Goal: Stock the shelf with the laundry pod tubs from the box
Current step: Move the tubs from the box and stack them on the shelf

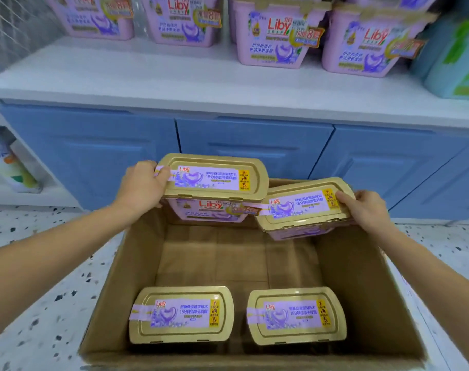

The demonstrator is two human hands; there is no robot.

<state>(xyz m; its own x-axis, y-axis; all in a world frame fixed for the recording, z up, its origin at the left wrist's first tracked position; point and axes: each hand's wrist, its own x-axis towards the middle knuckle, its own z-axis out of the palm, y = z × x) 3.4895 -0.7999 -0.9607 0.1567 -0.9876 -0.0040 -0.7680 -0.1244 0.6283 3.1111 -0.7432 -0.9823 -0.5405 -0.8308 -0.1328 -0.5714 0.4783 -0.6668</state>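
My left hand [142, 187] clasps a gold-lidded pink plastic "Liby" tub [214, 178] at eleven o'clock; my right hand [367, 210] clasps a second tub [300, 207] at one, perhaps touching the first.

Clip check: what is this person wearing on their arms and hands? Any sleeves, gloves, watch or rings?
Nothing shows on either arm. The left forearm and right forearm are bare right to the frame edge, with no sleeve in view. The left hand and right hand are ungloved, and no watch, bracelet or ring is visible.
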